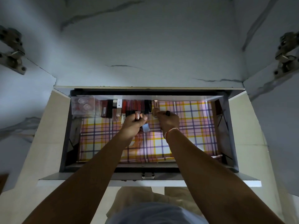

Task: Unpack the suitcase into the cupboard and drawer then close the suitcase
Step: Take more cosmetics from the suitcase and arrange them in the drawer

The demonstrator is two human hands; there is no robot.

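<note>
An open drawer (226, 126) lined with plaid paper (191, 126) sits below me. A row of lipsticks and cosmetic tubes (129, 107) lies along its back edge. My left hand (134, 123) grips several small cosmetic bottles with copper caps (138, 115) and a pale blue box. My right hand (168, 121) pinches a bottle with a copper cap (155, 109) at the right end of the row; a dark ring shows on one finger. The suitcase is not in view.
A clear plastic box (83, 105) stands in the drawer's back left corner. The cupboard's marbled back wall (145, 46) rises behind, with metal hinges at left (13, 52) and right (286, 54). The drawer front with a latch (148, 176) is near my body.
</note>
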